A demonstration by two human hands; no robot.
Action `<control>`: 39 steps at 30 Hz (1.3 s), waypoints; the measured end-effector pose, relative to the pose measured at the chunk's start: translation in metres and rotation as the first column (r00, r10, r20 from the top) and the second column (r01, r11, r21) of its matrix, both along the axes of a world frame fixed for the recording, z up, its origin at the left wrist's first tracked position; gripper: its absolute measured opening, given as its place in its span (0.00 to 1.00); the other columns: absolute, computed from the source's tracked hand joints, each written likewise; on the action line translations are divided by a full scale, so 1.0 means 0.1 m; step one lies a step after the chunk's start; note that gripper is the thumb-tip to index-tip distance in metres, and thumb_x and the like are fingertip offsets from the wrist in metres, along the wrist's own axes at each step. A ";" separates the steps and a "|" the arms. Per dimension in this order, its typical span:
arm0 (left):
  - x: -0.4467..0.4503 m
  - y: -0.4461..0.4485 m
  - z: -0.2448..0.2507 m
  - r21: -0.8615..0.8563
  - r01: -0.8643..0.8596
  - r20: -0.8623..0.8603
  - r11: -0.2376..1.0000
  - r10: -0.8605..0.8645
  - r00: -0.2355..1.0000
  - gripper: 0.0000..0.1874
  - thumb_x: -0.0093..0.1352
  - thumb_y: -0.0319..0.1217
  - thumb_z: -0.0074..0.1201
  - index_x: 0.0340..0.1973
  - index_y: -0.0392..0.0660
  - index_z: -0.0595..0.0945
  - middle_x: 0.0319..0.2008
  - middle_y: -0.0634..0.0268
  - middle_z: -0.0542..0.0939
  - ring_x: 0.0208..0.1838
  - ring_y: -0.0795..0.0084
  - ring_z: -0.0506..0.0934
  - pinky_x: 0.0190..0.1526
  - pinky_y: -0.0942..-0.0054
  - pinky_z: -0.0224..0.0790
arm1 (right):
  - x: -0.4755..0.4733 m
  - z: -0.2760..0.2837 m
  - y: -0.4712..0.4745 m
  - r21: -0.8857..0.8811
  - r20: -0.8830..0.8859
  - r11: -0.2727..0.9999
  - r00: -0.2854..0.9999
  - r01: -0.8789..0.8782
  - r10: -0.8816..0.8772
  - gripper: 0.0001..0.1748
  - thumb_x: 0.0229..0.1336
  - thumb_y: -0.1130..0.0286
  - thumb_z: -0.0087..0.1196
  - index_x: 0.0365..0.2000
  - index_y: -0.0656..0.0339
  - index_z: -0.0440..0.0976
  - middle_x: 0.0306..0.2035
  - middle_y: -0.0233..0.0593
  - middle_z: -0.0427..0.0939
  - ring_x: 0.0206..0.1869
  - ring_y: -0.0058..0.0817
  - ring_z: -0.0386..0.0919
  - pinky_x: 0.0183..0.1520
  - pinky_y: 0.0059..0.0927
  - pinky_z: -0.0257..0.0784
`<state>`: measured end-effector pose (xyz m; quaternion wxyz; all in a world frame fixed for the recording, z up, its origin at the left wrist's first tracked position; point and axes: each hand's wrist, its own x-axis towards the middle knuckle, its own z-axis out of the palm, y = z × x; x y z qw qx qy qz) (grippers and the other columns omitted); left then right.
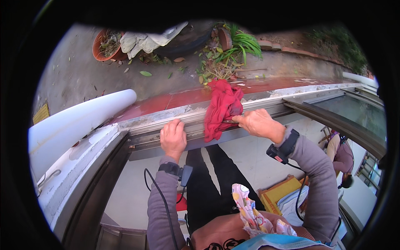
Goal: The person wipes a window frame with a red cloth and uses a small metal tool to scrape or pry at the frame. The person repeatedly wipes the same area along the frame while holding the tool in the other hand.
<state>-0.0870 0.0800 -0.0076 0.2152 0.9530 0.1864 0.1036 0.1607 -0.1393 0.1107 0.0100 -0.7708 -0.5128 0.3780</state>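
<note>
A crumpled red cloth (222, 107) is draped across the metal track (195, 125) of a sliding window and hangs past both its sides. My right hand (257, 123) grips a thin, dark, stick-like tool (230, 121), its far end lying against the cloth. What kind of tool it is, I cannot tell. To the left of the cloth, my left hand (173, 137) has its fingers curled over the track, with the fingertips hidden. Each wrist wears a black strap with a small device and a cable.
A sliding glass pane (350, 109) stands at the right, the window's dark side frame (97, 187) at the left. Outside are a white pipe (84, 117), a red ledge (156, 105) and an orange pot (97, 47). Behind me indoors, a person (342, 153) bends over near a yellow chair (281, 189).
</note>
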 end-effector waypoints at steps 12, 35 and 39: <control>0.01 0.02 0.02 0.015 0.024 0.002 1.000 -0.024 1.000 0.17 0.57 0.27 0.60 0.43 0.49 0.82 0.49 0.68 0.79 0.52 0.63 0.77 0.48 0.62 0.68 | 0.04 -0.05 -0.35 -0.071 0.040 0.997 0.999 0.022 -0.019 0.20 0.63 0.60 0.55 0.56 0.45 0.74 0.27 0.45 0.82 0.31 0.47 0.83 0.34 0.49 0.78; 0.63 -0.21 0.80 -0.898 -0.224 -0.169 0.378 0.173 0.970 0.17 0.71 0.30 0.58 0.53 0.36 0.78 0.52 0.57 0.80 0.52 0.64 0.78 0.55 0.66 0.70 | -0.27 0.25 -1.63 -0.234 -0.392 0.492 0.382 0.838 -0.837 0.19 0.67 0.67 0.54 0.55 0.62 0.75 0.26 0.32 0.77 0.26 0.18 0.74 0.30 0.25 0.70; 0.80 -0.37 1.38 -0.995 0.087 0.098 0.057 0.240 0.966 0.19 0.72 0.33 0.58 0.53 0.35 0.76 0.59 0.58 0.76 0.56 0.74 0.75 0.58 0.71 0.68 | -0.31 0.17 -2.00 -0.198 -0.431 0.338 0.228 0.920 -0.873 0.18 0.68 0.68 0.52 0.55 0.62 0.75 0.25 0.30 0.76 0.24 0.15 0.70 0.27 0.21 0.66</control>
